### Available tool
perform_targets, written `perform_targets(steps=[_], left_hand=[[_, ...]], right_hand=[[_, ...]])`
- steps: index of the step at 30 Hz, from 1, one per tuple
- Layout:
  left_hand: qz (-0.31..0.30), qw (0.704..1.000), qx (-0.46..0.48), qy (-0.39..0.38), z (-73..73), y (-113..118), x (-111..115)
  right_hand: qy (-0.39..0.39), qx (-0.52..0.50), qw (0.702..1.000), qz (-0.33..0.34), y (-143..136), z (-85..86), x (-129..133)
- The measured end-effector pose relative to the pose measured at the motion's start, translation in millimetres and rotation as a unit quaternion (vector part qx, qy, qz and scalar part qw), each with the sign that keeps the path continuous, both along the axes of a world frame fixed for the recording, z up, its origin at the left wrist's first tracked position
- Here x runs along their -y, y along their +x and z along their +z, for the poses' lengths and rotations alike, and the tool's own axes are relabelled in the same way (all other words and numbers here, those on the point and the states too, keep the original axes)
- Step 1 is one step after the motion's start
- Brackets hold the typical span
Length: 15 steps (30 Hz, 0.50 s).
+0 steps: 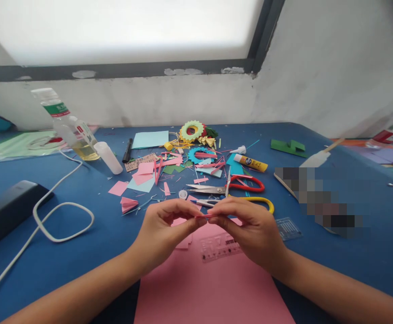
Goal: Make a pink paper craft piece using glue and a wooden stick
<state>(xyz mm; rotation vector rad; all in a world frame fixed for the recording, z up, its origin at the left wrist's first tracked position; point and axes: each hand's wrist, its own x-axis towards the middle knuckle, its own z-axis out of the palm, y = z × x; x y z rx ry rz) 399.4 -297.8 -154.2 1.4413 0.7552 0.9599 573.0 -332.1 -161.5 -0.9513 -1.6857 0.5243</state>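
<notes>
A small pink paper piece [207, 215] is pinched at both ends, my left hand [169, 229] on one side and my right hand [250, 231] on the other, fingertips almost touching. Below them lies a large pink sheet [213, 288] with a clear ruler [219, 247] on it. Small pink squares [183, 243] rest beside my left fingers. Just beyond my hands are red-handled scissors [246, 183] and a yellow-handled pair [264, 202], partly hidden by my right hand.
Paper scraps [145, 173], toothed paper rings [192, 131] and a glue stick [251, 162] lie farther back. A bottle [71, 130], white cable [64, 204] and black device [12, 207] are left. A green paper piece [288, 147] and white glue bottle [315, 159] are right.
</notes>
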Motion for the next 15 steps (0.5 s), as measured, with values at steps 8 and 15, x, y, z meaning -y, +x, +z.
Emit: perform_targets(steps=[8, 15], left_hand=[[-0.059, 0.988, 0.029, -0.142, 0.7, 3.1, -2.9], [-0.094, 0.984, 0.019, -0.152, -2.4, 3.7, -3.5]], right_hand=[[0.07, 0.061, 0.996, 0.003, 3.3, 2.9, 1.3], [0.083, 0.075, 0.994, 0.003, 2.6, 3.3, 2.1]])
